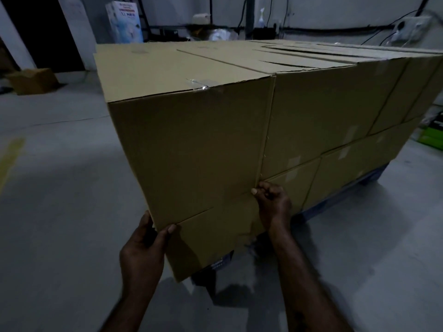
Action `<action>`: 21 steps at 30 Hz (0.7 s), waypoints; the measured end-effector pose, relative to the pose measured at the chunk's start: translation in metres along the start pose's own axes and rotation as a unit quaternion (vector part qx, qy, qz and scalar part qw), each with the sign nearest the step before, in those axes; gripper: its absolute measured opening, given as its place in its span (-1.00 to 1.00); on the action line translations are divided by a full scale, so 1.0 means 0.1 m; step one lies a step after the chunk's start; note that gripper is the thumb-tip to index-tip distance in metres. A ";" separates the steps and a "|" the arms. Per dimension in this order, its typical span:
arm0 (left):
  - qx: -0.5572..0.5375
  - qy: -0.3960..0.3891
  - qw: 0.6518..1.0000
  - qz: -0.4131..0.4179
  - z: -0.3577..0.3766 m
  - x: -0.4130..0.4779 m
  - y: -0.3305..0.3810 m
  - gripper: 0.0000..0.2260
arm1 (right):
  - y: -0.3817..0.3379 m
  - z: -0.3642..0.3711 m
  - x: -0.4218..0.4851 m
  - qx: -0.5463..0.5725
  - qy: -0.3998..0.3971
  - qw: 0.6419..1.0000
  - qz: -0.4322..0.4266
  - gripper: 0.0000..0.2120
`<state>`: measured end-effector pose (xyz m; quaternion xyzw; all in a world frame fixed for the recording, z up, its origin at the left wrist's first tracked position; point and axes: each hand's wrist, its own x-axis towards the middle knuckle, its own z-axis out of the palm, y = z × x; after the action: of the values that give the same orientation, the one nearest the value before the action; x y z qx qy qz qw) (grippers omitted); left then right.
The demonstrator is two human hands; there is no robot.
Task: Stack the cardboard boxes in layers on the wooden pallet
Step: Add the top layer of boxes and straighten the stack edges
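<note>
Head view, low light.

A: Where's the near top box (pixel 187 144)?

B: Upper layer, at the left end of the stack (pixel 335 104), flush against its neighbour on the right. It sits on a lower box (pixel 211 240), and the seam between the two runs slanted across the near face.

A: Left hand (pixel 143 245)?

B: Clamped on the top box's lower left corner. The thumb lies flat on the front face and the fingers wrap round the side.

A: Right hand (pixel 273 202)?

B: At the lower right corner, right on the seam. The fingers are curled tight and the thumb tip is on the cardboard, pinching the edge there.

A: Pallet (pixel 347 190)?

B: Only a dark strip shows under the stack. It looks bluish, possibly just the light, and I cannot tell the material.

A: Anything else?

B: A small carton (pixel 31 80) sits on the grey floor (pixel 60 188) at far left, well apart from the stack.
</note>
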<state>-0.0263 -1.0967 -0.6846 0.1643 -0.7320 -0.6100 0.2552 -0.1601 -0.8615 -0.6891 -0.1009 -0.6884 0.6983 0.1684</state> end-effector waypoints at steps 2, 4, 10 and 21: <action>0.002 0.014 1.000 -0.008 0.00 -0.01 -0.01 -0.57 | 0.00 -0.01 0.01 0.002 0.000 1.000 -0.003 -0.78; 0.016 0.020 1.000 -0.004 0.01 0.00 -0.02 -0.55 | 0.01 -0.02 0.02 -0.003 -0.003 1.000 -0.010 -0.80; 0.037 0.022 0.999 0.003 -0.02 0.00 -0.06 -0.53 | 0.05 -0.02 0.06 0.005 -0.005 1.000 -0.006 -0.80; 0.075 0.034 0.995 0.047 -0.01 -0.06 -0.04 -0.67 | 0.07 -0.05 0.09 -0.039 -0.012 0.998 -0.039 -0.86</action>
<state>-0.0211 -1.0953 -0.6893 0.1690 -0.7736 -0.5344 0.2957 -0.1671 -0.8536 -0.6950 -0.0721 -0.7206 0.6649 0.1831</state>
